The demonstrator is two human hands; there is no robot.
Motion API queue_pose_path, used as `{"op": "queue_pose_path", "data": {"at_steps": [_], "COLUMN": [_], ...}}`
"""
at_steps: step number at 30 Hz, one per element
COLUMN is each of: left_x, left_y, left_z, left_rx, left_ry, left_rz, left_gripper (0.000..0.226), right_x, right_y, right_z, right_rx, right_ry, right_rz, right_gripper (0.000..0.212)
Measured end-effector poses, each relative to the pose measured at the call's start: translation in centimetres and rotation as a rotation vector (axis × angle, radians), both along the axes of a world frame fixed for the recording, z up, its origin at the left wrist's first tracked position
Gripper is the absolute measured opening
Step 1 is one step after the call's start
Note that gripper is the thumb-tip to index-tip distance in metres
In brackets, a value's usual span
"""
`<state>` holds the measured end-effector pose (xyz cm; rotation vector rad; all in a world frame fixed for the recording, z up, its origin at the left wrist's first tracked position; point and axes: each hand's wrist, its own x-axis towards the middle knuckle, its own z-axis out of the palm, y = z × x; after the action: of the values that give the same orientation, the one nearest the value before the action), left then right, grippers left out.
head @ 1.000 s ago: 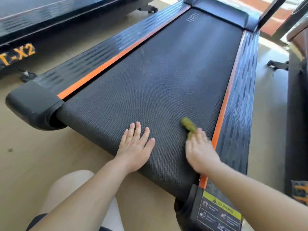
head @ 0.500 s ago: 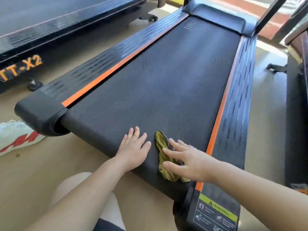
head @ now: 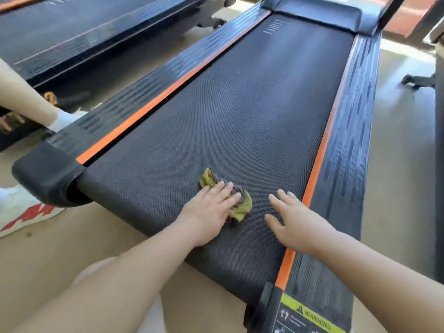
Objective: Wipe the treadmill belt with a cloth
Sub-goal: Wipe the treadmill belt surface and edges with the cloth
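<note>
The treadmill belt (head: 252, 111) is black and textured, running away from me between orange-striped side rails. A crumpled yellow-green and grey cloth (head: 242, 204) lies on the belt near its rear end. My left hand (head: 211, 210) presses flat on the cloth, fingers spread over it, with cloth showing above and to the right of the fingers. My right hand (head: 292, 218) hovers or rests open on the belt just right of the cloth, apart from it, close to the right orange stripe (head: 317, 155).
Another treadmill (head: 79, 32) stands at the left. A second person's leg (head: 26, 94) and white shoe (head: 21, 210) are beside the left rail. A yellow warning label (head: 312, 313) marks the right rear corner. Tan floor surrounds the deck.
The cloth passed from my right hand to my left. My right hand has let go and moved right; my left hand now covers the cloth, which sits further up the belt.
</note>
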<state>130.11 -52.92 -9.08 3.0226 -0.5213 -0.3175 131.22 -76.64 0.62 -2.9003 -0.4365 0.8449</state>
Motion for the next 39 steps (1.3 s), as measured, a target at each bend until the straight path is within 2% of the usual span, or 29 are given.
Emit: {"op": "queue_pose_path", "data": {"at_steps": [2, 4, 5, 7, 9, 10, 11, 14, 15, 18, 20, 22, 25, 27, 30, 31, 32, 35, 36, 39], "left_x": [2.4, 2.7, 1.9, -0.7, -1.4, -0.6, 0.6, 2.7, 2.5, -0.8, -1.3, 1.2, 3.8, 2.5, -0.7, -0.4, 0.7, 3.7, 3.8, 0.5], "left_y": [1.1, 0.0, -1.1, -3.2, -2.1, -0.8, 0.6, 2.2, 1.4, -1.0, 0.4, 3.0, 3.8, 0.8, -0.5, 0.8, 2.5, 6.6, 6.6, 2.9], "left_z": [0.8, 1.1, 1.2, 1.2, 1.5, 1.6, 1.8, 2.4, 2.2, 2.4, 2.5, 2.4, 2.2, 2.2, 2.6, 2.6, 2.4, 1.8, 1.6, 1.4], "left_rx": [-0.037, -0.091, -0.129, -0.145, -0.093, -0.052, -0.021, -0.017, -0.024, -0.069, -0.034, 0.029, 0.023, -0.071, -0.064, -0.043, -0.016, -0.001, -0.02, -0.107], "left_ry": [0.033, 0.057, 0.072, 0.067, 0.097, 0.098, 0.093, 0.118, 0.109, 0.097, 0.099, 0.088, 0.08, 0.082, 0.098, 0.094, 0.082, 0.085, 0.083, 0.081], "left_rz": [0.342, 0.485, 0.462, 0.272, 0.086, 0.063, 0.094, 0.369, 0.378, 0.108, -0.07, 0.029, 0.433, 0.391, 0.068, 0.032, 0.06, 0.437, 0.503, 0.423], "left_gripper": [0.056, 0.059, 0.061, 0.065, 0.071, 0.073, 0.074, 0.078, 0.08, 0.074, 0.066, 0.062, 0.067, 0.068, 0.063, 0.061, 0.059, 0.061, 0.062, 0.068], "right_x": [-0.5, -0.5, -0.4, 0.2, 0.8, 0.9, 1.0, 0.6, 0.5, 0.4, 0.7, 1.1, 2.2, 3.1, 3.3, 2.9, 2.2, 0.3, 0.2, 1.3], "right_y": [-0.3, -0.9, -1.3, -1.9, -2.0, -1.9, -1.9, -1.4, -1.4, -1.2, -1.1, -1.2, -1.3, -1.0, 1.2, 2.0, 2.6, 3.7, 3.8, 4.1], "right_z": [-1.3, -2.0, -2.3, -2.5, -2.6, -2.8, -2.9, -3.4, -3.5, -3.6, -3.7, -3.5, -3.3, -3.6, -5.4, -6.2, -6.9, -8.5, -8.6, -8.1], "right_rx": [0.015, -0.009, -0.02, -0.014, 0.01, 0.026, 0.038, 0.046, 0.046, 0.027, 0.021, 0.041, 0.048, 0.045, 0.086, 0.106, 0.119, 0.118, 0.111, 0.076], "right_ry": [-0.009, -0.024, -0.036, -0.047, -0.025, -0.014, -0.008, -0.01, -0.012, -0.045, -0.063, -0.054, -0.075, -0.124, -0.197, -0.213, -0.235, -0.305, -0.318, -0.28], "right_rz": [0.013, 0.043, 0.057, 0.043, 0.018, 0.004, -0.011, 0.006, 0.006, 0.037, 0.058, 0.059, 0.066, 0.055, -0.001, -0.013, -0.02, -0.041, -0.052, -0.062], "right_gripper": [0.065, 0.068, 0.069, 0.07, 0.071, 0.073, 0.075, 0.08, 0.078, 0.074, 0.073, 0.072, 0.071, 0.068, 0.065, 0.065, 0.066, 0.073, 0.073, 0.069]}}
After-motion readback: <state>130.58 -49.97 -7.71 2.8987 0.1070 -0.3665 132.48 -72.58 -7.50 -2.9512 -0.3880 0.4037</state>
